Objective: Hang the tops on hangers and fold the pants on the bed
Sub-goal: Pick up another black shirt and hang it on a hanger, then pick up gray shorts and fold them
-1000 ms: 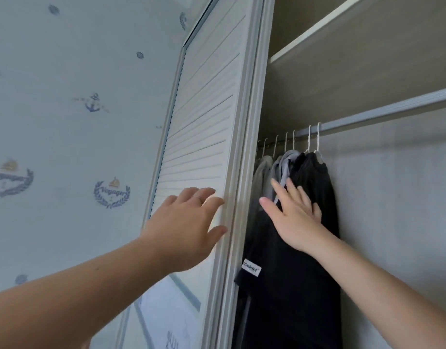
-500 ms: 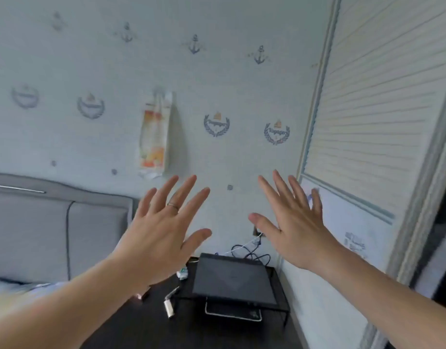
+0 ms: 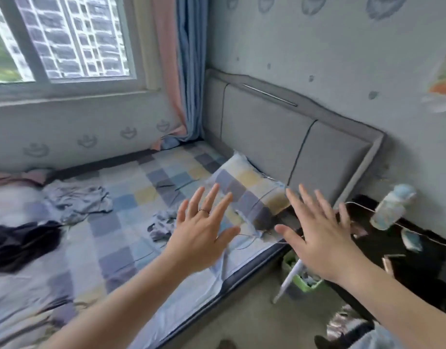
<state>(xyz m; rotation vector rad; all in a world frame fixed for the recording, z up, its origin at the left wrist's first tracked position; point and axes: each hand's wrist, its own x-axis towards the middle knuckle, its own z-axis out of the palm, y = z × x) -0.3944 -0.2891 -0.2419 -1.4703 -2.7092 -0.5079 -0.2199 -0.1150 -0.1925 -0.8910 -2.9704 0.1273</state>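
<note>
The left hand (image 3: 204,238) and right hand (image 3: 320,238) hovered by the bed (image 3: 116,253), fingers released and spread, holding nothing, probably ready to take the crumpled grey garment (image 3: 160,222) near the pillow (image 3: 244,185).

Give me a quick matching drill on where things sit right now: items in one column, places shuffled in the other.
Items
1. black garment
2. checked pillow
3. green bin
4. bottle

Places
A. on the floor, between the bed and the nightstand
B. on the nightstand
C. beside the grey headboard
D. on the bed, far left of the view

Pairs: 1-D, 2-C, 3-A, 4-B
</note>
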